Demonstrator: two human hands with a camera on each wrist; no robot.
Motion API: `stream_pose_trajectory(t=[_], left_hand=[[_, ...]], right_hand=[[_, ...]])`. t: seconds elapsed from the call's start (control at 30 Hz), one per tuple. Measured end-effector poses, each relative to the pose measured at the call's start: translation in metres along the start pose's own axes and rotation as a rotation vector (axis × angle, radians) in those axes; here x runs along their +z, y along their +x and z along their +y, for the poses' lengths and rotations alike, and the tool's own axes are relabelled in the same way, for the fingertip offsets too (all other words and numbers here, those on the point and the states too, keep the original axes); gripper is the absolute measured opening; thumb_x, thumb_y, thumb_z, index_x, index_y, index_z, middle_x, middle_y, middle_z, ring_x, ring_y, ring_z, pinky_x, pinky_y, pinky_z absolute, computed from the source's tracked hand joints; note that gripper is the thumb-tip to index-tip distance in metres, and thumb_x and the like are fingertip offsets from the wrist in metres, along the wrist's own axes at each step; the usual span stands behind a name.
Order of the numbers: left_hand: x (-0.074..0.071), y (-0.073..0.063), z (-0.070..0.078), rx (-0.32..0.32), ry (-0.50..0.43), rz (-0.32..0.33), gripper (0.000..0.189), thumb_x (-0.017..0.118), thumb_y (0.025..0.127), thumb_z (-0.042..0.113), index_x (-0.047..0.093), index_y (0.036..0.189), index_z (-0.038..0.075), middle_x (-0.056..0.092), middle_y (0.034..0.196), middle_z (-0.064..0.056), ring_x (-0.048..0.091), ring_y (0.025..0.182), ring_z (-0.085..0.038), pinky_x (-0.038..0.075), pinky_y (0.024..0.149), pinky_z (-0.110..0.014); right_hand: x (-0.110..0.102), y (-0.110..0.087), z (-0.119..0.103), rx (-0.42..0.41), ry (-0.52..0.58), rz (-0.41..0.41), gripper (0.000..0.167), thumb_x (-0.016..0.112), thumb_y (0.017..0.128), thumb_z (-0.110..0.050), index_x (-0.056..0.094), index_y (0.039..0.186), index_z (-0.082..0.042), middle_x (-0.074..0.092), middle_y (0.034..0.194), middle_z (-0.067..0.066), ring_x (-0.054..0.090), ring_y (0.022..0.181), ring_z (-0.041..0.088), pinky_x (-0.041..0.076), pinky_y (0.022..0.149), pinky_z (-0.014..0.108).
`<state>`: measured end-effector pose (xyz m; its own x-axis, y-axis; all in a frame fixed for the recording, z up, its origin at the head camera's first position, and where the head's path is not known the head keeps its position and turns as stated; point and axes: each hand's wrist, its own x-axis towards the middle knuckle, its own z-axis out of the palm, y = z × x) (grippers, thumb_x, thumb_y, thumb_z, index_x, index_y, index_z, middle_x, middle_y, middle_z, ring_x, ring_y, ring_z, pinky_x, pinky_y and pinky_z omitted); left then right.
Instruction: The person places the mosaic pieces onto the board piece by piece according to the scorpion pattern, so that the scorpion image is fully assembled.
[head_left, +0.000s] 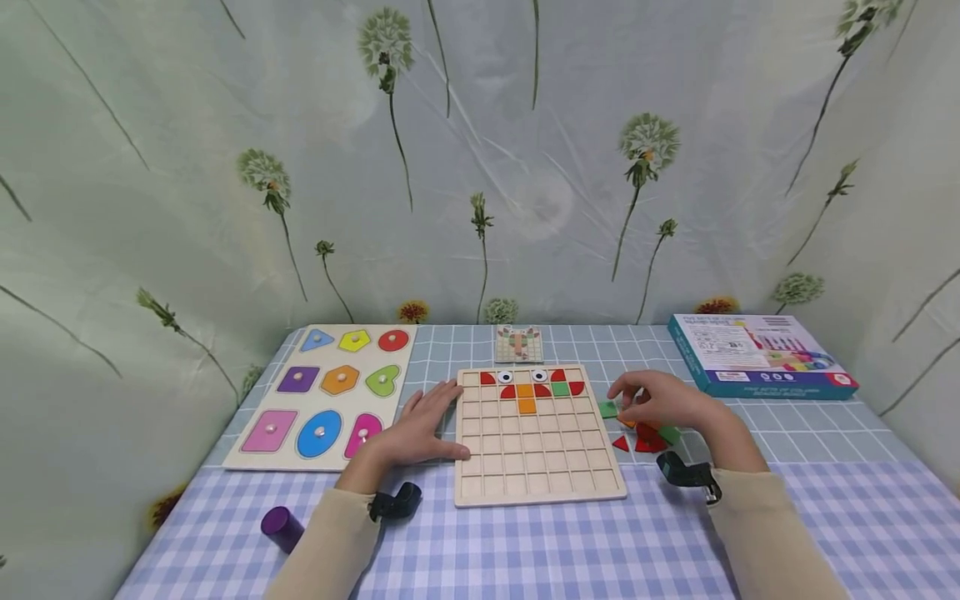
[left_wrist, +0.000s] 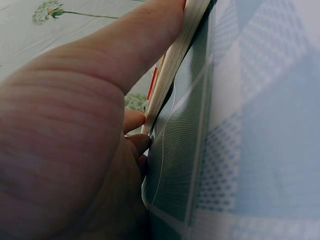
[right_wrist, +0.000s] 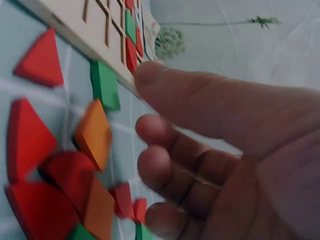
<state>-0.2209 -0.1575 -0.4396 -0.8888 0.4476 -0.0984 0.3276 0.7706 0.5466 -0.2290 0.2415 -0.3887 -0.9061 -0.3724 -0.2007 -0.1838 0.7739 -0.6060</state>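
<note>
A wooden grid board (head_left: 536, 450) lies in the middle of the table, with red, orange and green pieces and two eye discs in its upper rows. My left hand (head_left: 420, 429) rests against the board's left edge, fingers spread and thumb on the near side. Over loose pieces to the right of the board hovers my right hand (head_left: 660, 398), its fingers loosely bent and nothing between them and the thumb. Below it lie red pieces (right_wrist: 42, 207), an orange piece (right_wrist: 94, 134) and a green square (right_wrist: 104, 85) beside the board's edge.
A small pattern card (head_left: 518, 344) lies beyond the board. To the left is a shape puzzle board (head_left: 306, 429) with knobbed pieces. A purple cylinder (head_left: 282, 528) stands near my left forearm. The flat box (head_left: 761, 357) lies at the back right.
</note>
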Motion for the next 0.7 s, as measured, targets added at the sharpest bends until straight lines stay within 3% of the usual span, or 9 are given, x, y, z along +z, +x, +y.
stream_pose_trajectory(t=[0.37,0.7], left_hand=[[0.001,0.001,-0.001,0.004,0.012,0.008,0.105,0.079,0.078,0.052,0.024,0.159,0.015,0.017,0.169,-0.007,0.01,0.158,-0.028,0.001,0.127,-0.056],[0.001,0.002,-0.002,0.004,0.015,0.008,0.105,0.079,0.078,0.053,0.024,0.159,0.016,0.017,0.169,-0.006,0.009,0.158,-0.028,0.0,0.127,-0.056]], right_hand=[[-0.008,-0.006,0.016,0.087,-0.05,-0.096,0.045,0.082,0.078,-0.014,0.06,0.116,-0.005,0.053,0.081,0.004,0.052,0.08,0.018,0.045,0.067,0.029],[-0.006,-0.005,0.02,0.105,-0.086,-0.106,0.031,0.084,0.076,-0.011,0.062,0.098,-0.009,0.056,0.082,0.005,0.05,0.081,0.019,0.043,0.067,0.029]])
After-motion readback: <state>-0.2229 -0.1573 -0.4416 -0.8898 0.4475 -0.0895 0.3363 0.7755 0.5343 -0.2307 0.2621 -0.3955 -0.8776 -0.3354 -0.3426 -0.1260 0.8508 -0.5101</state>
